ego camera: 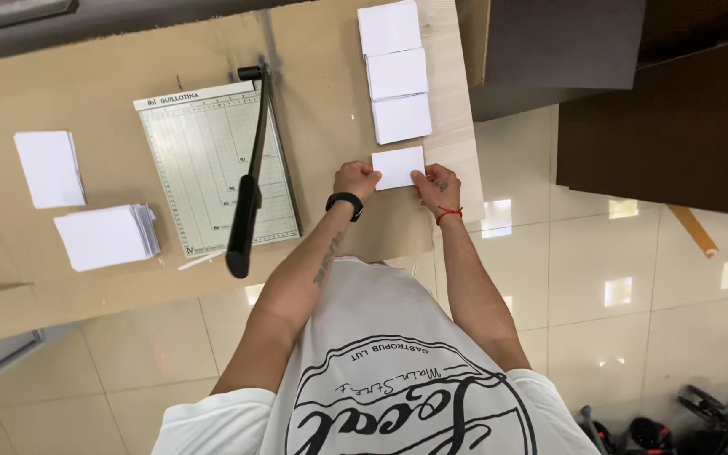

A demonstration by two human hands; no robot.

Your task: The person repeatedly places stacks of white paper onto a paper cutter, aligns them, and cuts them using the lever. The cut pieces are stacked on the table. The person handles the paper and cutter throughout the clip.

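**At the right edge of the tabletop, a fourth small pile is being set in line**

At the left of the frame, on the tan tabletop point(111, 295), lie a neat white paper stack point(48, 168) and, below it, a fanned stack point(104, 237). To their right sits a guillotine paper cutter point(204, 160) with its black blade arm point(250, 185) lowered across the gridded bed.

Right of centre, the left hand point(355, 179), with a black band at the wrist, is curled with its fingertips against the left edge of a small white card pile point(398, 167). The right hand point(436, 187), with a red string at the wrist, pinches the pile's right edge. Both hands are narrow and hold the pile between them as it lies flat on the tabletop. Above it, toward the top of the frame, a row of three like piles point(397, 73) runs along the tabletop's edge, each just beside the next.

The step in hand looks like squaring and placing this pile at the near end of that row. The next move would call for even edges, a light release from both sides at once, and care with the tabletop's edge just to the right
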